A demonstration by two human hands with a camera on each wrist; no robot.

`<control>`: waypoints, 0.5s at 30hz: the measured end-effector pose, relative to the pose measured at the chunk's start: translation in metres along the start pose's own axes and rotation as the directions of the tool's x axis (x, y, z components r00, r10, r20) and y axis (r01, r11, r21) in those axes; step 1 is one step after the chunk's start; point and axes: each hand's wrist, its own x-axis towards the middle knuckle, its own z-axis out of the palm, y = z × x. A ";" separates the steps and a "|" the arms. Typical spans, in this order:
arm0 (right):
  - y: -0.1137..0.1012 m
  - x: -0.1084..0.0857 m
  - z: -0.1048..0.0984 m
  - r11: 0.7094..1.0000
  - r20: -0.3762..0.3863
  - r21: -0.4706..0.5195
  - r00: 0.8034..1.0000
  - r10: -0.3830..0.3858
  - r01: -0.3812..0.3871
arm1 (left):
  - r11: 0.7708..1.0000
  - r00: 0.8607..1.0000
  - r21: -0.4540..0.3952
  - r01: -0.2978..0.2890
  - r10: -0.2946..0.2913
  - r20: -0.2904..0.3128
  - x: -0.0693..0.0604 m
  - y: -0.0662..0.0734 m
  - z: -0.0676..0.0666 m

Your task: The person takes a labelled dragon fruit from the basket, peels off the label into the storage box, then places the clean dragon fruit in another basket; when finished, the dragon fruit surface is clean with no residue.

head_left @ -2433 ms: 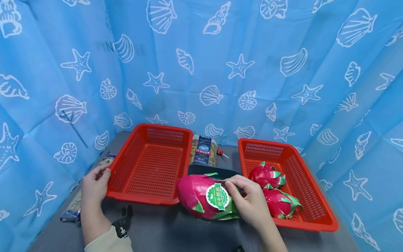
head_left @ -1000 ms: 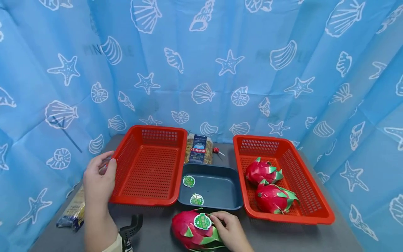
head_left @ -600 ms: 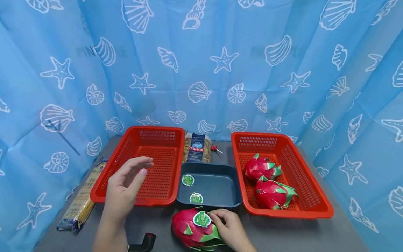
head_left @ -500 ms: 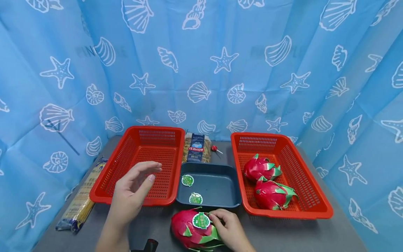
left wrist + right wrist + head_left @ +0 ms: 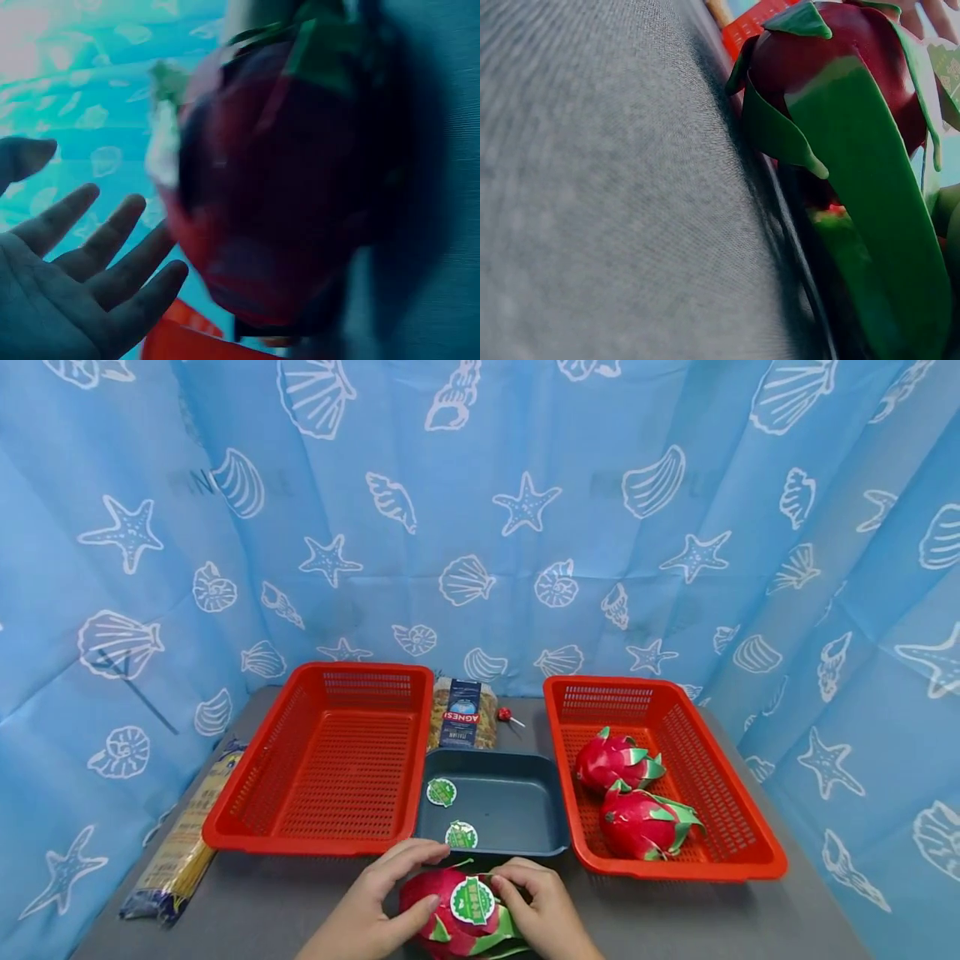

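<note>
A pink dragon fruit with green leaf tips and a round green-and-white sticker lies on the grey table in front of the dark tray. My right hand holds it at the leafy end, thumb and finger closed at the sticker's right edge; whether they pinch sticker or leaf I cannot tell. On the fruit's other side is my left hand, fingers spread and relaxed. In the left wrist view that hand's fingertips reach close to the blurred fruit; contact is unclear. The right wrist view shows long green leaves up close.
Two similar stickers lie in the dark blue tray. A red basket stands on the left; another red basket on the right holds two dragon fruits. Pasta packs and a lollipop lie around them.
My right hand has brought the dragon fruit down onto the table near me. My left hand has left the left basket's rim and come across to the fruit's left side.
</note>
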 end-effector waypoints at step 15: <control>0.003 -0.001 0.001 0.998 -0.021 0.004 0.998 -0.064 0.064 | 0.946 0.996 0.323 -0.018 -0.011 0.087 -0.001 -0.041 0.020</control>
